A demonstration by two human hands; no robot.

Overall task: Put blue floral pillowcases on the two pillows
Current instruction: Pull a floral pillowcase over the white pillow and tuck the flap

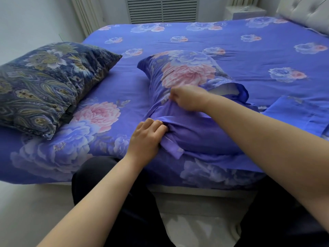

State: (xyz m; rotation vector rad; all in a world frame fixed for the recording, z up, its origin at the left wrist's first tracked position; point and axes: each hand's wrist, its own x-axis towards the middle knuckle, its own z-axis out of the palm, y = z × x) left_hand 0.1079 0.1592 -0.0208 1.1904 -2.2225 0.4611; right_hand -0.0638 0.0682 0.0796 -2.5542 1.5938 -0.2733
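A pillow in a blue floral pillowcase (188, 72) lies on the bed in front of me, its open end towards me. My left hand (146, 135) grips a fold of the case's plain blue hem at the near edge. My right hand (187, 98) pinches the fabric a little farther up, on top of the pillow. A second pillow (44, 82) in a dark paisley cover lies at the left of the bed. A folded blue floral pillowcase (295, 113) lies flat at the right, partly behind my right forearm.
The bed (231, 41) carries a matching blue floral sheet. A white tufted headboard (306, 11) stands at the far right, with a white nightstand (243, 12) beside it. A slatted radiator cover (162, 8) is on the far wall. My dark-clothed legs are against the bed's near edge.
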